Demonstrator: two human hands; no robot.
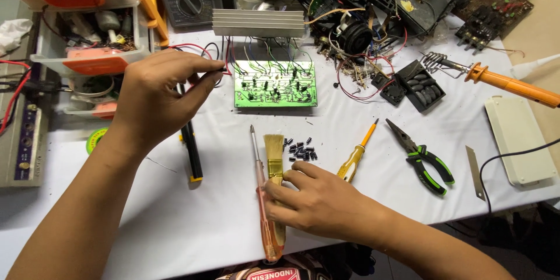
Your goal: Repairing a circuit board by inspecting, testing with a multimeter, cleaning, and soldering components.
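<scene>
Our left hand (154,96) pinches a small dark part (221,70) between thumb and forefinger, just at nine o'clock of the green circuit board (275,84). Our right hand (318,201) rests loosely curled on the brush (274,169), beside the screwdriver (262,198), with a heap of small black parts (300,149) at its twelve o'clock. A steady, light pinch seems best here.

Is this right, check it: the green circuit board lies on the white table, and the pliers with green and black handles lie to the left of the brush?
Not quite. The head view shows the pliers lying to the right of the brush, beyond the yellow screwdriver. The rest holds: the green circuit board lies on the white table.
</scene>
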